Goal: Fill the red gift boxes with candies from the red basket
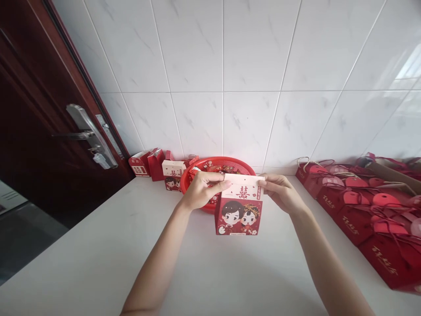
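Note:
Between my two hands is a red and cream wedding candy box (239,215), printed with a cartoon couple and a red double-happiness sign. My left hand (204,189) pinches the left edge of its cream upper part, thumb in front. On the opposite edge, my right hand (282,191) grips with thumb and fingers. The box faces me, its lower part red, and appears held in front of a red plastic basket (226,160). Wrapped sweets (226,169) lie in the basket, partly hidden by the box and my left hand.
Left of the basket stand a similar candy box (174,175), a red paper bag (156,164) and a small red box (140,164). Many red gift boxes with cord handles (365,210) line the right side of the white table (131,259). A tiled wall (197,52) rises behind; a dark door (29,87) is left.

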Available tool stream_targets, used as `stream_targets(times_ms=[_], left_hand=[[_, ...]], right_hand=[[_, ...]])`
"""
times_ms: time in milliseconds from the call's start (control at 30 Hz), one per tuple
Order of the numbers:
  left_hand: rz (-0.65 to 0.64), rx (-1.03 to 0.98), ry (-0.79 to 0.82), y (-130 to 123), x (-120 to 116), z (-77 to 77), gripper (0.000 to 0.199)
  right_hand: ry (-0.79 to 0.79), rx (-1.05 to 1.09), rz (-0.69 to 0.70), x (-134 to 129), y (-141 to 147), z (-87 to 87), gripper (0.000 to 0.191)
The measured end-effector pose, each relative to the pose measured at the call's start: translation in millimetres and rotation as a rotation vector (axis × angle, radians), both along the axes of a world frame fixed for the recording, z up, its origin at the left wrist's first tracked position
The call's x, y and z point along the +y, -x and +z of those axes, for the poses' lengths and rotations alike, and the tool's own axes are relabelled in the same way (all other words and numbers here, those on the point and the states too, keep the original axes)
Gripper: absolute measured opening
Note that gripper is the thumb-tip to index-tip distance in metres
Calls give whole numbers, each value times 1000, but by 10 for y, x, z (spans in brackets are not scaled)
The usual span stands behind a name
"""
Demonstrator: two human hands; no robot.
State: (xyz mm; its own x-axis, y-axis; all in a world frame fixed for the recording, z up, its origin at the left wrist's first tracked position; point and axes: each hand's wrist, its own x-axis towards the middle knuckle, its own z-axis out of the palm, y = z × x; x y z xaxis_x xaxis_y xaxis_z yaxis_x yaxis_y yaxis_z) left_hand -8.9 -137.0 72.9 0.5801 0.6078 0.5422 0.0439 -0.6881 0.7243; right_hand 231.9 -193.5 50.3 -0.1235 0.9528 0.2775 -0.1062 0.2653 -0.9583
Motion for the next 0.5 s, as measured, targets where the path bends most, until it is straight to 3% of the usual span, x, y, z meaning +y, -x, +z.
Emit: stream_targets(times_ms=[200, 367, 500], left_hand=[[-1, 61, -142, -118, -81, -5, 57], [-28, 49, -128, -132, -92, -7, 57], [-96, 89, -70, -129, -95, -24, 40]], right_hand=[[-18, -156, 12, -58, -57, 67, 29], [-74, -236, 8, -120, -47, 45, 34], [-135, -313, -110, -284, -172, 121, 33]])
